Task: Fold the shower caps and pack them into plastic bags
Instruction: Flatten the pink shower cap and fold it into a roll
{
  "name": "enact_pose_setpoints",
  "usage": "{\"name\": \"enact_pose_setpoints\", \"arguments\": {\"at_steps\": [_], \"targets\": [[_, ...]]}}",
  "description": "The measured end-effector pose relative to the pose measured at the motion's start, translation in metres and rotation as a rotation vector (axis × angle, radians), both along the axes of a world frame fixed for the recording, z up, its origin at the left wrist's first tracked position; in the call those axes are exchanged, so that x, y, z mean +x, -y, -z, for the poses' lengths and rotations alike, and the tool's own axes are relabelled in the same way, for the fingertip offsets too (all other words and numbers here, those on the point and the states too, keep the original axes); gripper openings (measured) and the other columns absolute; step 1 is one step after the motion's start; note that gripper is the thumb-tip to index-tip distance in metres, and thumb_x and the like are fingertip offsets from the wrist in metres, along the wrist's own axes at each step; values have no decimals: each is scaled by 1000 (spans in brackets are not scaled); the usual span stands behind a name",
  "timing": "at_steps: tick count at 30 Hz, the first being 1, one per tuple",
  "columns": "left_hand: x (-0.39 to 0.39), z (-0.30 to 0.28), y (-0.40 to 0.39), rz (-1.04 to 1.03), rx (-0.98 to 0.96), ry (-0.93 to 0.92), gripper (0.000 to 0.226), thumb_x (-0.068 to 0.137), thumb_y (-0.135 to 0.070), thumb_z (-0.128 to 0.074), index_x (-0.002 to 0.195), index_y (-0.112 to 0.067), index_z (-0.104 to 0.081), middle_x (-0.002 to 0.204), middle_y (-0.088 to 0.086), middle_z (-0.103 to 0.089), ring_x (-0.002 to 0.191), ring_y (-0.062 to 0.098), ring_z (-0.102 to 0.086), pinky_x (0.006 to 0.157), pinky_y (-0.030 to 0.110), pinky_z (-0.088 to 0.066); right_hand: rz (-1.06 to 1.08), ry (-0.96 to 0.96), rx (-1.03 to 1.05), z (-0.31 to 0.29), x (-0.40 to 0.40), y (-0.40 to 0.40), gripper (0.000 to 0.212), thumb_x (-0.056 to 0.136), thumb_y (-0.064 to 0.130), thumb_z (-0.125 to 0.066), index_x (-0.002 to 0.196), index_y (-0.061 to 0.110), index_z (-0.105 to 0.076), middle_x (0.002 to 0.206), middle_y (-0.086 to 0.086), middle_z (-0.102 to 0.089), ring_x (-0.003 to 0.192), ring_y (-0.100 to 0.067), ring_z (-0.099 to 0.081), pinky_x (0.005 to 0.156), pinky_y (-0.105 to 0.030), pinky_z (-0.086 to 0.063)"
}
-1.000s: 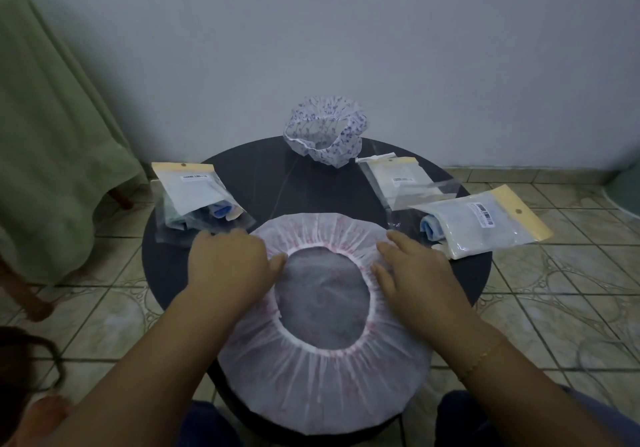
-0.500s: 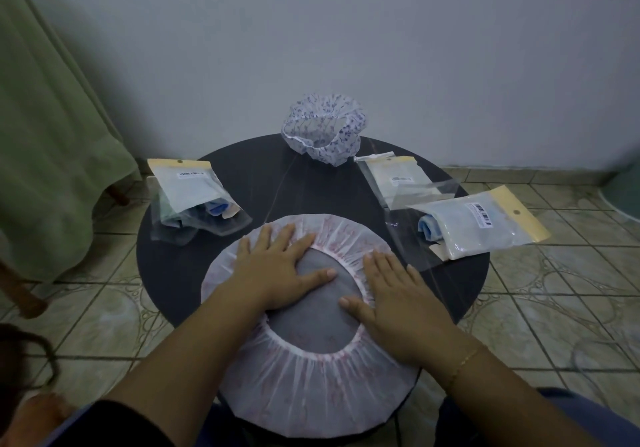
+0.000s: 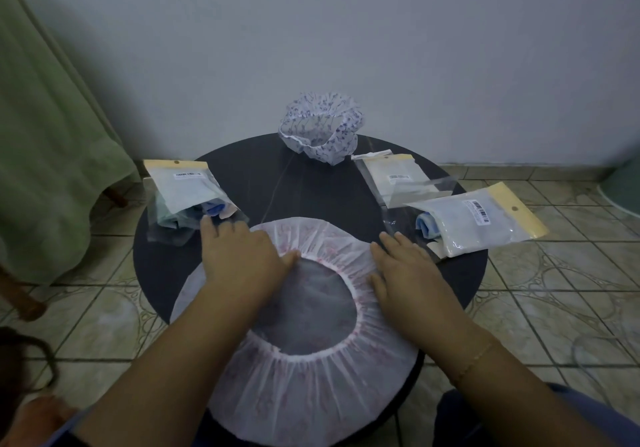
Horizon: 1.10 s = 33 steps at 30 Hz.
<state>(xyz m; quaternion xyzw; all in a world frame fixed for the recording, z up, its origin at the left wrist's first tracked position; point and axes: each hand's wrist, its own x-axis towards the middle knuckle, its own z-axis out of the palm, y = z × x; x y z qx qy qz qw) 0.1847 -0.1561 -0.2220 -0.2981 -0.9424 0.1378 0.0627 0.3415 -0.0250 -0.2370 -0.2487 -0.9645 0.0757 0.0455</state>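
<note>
A white shower cap with pink print [image 3: 311, 384] lies spread flat, opening up, on the near half of the round dark table [image 3: 166, 266] and hangs over its front edge. My left hand [image 3: 239, 256] presses flat on the cap's far left rim, fingers straight. On the far right rim my right hand [image 3: 405, 266] lies flat too. A second cap, white with blue flowers [image 3: 322, 127], sits bunched at the table's far edge. Packed plastic bags lie at the left [image 3: 187, 197] and right [image 3: 481, 221], with a flat clear bag [image 3: 398, 179] behind the right one.
A white wall stands right behind the table. Green cloth [image 3: 45, 134] drapes over furniture with wooden legs at the left. Tiled floor surrounds the table. My knees show at the bottom edge.
Both hands slid outward from the cap's centre opening to its far rim, left hand going left, right hand going right. The cap lies wider and flatter.
</note>
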Motion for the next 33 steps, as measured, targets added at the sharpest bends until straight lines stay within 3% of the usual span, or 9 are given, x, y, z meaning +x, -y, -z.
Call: {"name": "enact_pose_setpoints", "arguments": {"at_steps": [3, 5, 7, 9, 11, 18, 24, 29, 33], "targets": [[-6, 8, -11, 246, 357, 54, 51, 90, -59, -36, 120, -22, -55, 127, 3, -52, 122, 22, -43, 105, 39, -30, -64, -28, -60, 2, -3, 8, 53, 101, 36, -25, 150, 17, -15, 158, 0, -11, 145, -13, -4, 115, -26, 0], [-9, 16, -22, 458, 531, 204, 49, 93, -53, -33, 129, -25, -50, 139, 0, -44, 133, 18, -34, 107, 34, -27, -112, 14, -100, 4, -4, 13, 56, 101, 40, -21, 151, 17, -8, 159, 1, -5, 145, -11, 1, 114, -25, 3], [-11, 25, -31, 569, 466, 349, 49, 98, -48, -27, 144, -30, -32, 157, -3, -19, 145, 15, -9, 114, 34, -13, -136, 72, -115, 8, -4, 15, 59, 100, 43, -19, 151, 17, -1, 159, 1, 1, 145, -10, 6, 114, -26, 6], [-13, 35, -35, 537, 311, 461, 50, 100, -48, -21, 148, -36, -17, 159, -6, -3, 146, 14, 3, 116, 38, -4, -134, 125, -141, 12, -3, 14, 62, 100, 47, -17, 150, 17, 3, 159, 1, 6, 144, -9, 10, 114, -26, 8], [-16, 42, -36, 462, 237, 481, 53, 98, -52, -16, 148, -38, -11, 159, -7, -1, 146, 17, 4, 117, 40, -3, -129, 152, -151, 16, -1, 12, 65, 99, 50, -17, 150, 17, 6, 158, 1, 10, 144, -9, 12, 113, -25, 10], [-14, 47, -40, 330, 231, 438, 56, 95, -59, -12, 148, -41, -8, 159, -11, 2, 146, 22, 5, 116, 50, 0, -89, 152, -141, 23, 1, 10, 68, 97, 54, -16, 149, 17, 8, 158, 0, 13, 144, -9, 14, 114, -27, 9], [-18, 30, -33, 341, 354, 550, 61, 95, -58, -20, 149, -32, -15, 159, -2, -1, 146, 19, 3, 116, 44, 1, -47, 163, -139, 22, 0, 9, 72, 95, 59, -16, 150, 18, 7, 158, 0, 12, 144, -13, 12, 114, -30, 7], [-14, 3, 1, 298, 392, 370, 61, 93, -58, -35, 147, -29, -28, 158, -2, -16, 144, 19, -16, 114, 39, -17, 108, 132, -92, 13, 4, 8, 78, 90, 66, -15, 151, 17, -5, 159, -3, -4, 145, -18, -5, 115, -38, -11], [-5, 5, 31, 173, 260, 374, 74, 85, -72, -24, 145, -29, -29, 156, -4, -20, 142, 20, -21, 112, 45, -22, 97, -29, 7, 1, 2, 9, 71, 92, 61, -16, 149, 20, -14, 158, -1, -12, 144, -18, -11, 114, -36, -15]]}}
